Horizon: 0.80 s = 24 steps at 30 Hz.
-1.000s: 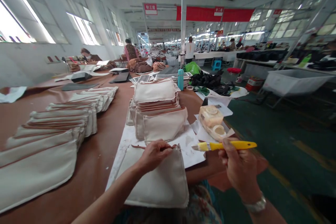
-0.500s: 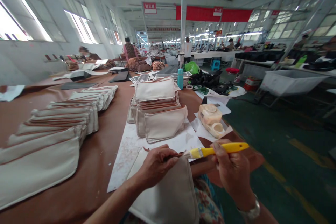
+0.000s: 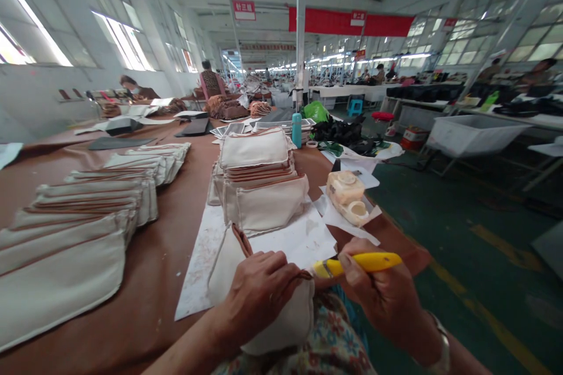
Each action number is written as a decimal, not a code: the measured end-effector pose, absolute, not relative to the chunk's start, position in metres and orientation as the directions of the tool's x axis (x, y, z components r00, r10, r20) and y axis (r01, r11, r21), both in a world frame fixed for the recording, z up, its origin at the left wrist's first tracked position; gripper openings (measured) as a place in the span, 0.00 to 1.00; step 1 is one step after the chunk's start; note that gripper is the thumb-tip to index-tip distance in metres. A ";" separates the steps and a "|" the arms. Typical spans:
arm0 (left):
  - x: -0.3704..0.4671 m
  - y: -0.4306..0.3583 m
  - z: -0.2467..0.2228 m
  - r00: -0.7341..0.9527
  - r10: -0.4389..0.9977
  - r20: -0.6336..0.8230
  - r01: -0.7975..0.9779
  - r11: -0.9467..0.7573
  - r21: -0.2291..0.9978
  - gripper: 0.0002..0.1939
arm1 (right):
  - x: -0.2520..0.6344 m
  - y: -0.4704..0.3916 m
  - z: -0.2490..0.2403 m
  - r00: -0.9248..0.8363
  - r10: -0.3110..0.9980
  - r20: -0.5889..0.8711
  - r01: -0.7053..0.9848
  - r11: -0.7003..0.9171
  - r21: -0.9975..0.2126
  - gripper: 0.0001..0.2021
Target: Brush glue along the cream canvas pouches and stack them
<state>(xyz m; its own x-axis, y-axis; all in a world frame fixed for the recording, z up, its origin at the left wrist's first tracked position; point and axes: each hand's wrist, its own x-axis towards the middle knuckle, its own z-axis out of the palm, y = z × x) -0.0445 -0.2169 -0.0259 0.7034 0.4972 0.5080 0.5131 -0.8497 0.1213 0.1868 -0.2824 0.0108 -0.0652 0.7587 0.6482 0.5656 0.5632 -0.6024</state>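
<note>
My left hand is closed on the top edge of a cream fabric piece with brown lining, pinching it near its right corner. Between the thumb and fingers of my right hand is a yellow-handled brush. Its pale bristles touch the brown edge beside my left fingertips. The fabric piece hangs over the near table edge, above a flowered cloth. Beyond it, a stack of similar cream pieces stands on white paper. An open-mouthed plastic container sits to the right.
A long row of overlapping cream pieces covers the left of the brown-topped table. A turquoise bottle and black scraps are farther back. A white bin stands right, and a person is in the background.
The brush has moved slightly left and down. My left hand has turned over the fabric edge, and the piece is bent more, its brown lining showing at the left. The view has shifted slightly.
</note>
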 end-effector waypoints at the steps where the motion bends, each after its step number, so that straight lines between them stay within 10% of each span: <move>1: -0.044 -0.218 -0.026 0.713 0.481 0.510 0.513 -0.854 0.090 0.09 | 0.187 -0.285 0.015 -0.085 0.738 0.670 0.596 0.576 -0.560 0.07; 13: -0.040 -0.225 -0.028 0.719 0.434 0.542 0.535 -0.844 -0.034 0.11 | 0.185 -0.294 0.014 -0.070 0.670 0.739 0.663 0.585 -0.467 0.06; 24: -0.052 -0.233 -0.008 0.819 0.270 0.506 0.434 -0.869 -0.239 0.09 | 0.179 -0.282 0.012 -0.025 0.768 0.640 0.536 0.550 -0.640 0.08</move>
<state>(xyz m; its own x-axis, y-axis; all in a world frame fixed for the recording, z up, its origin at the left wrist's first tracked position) -0.0521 -0.2335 -0.0084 0.8191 0.2699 0.5062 0.4337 -0.8689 -0.2386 0.1787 -0.2825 0.0125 -0.0248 0.7683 0.6396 0.5359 0.5503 -0.6403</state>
